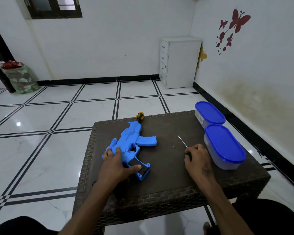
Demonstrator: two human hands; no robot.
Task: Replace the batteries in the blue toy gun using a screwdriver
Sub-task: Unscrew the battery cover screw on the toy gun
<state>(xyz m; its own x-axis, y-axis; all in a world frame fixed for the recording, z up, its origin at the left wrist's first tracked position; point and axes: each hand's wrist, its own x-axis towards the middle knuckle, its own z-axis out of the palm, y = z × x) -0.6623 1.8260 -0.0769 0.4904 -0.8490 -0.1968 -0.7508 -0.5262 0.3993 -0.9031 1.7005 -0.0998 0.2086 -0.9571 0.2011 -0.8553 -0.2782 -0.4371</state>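
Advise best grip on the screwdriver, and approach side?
Take the screwdriver by its dark handle, from the near side, where the right hand already curls on it. The thin shaft points away up the table and offers little to hold.

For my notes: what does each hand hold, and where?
Right hand grips the screwdriver by its handle. Left hand rests flat on the gun.

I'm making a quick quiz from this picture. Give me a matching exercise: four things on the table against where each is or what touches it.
Things:
1. toy gun
2. screwdriver
3. near container
4. far container

Places:
A. at the table's back right corner
B. under the left hand
C. beside the right hand, on its right
D. handle in the right hand

Pairs: 1-B, 2-D, 3-C, 4-A
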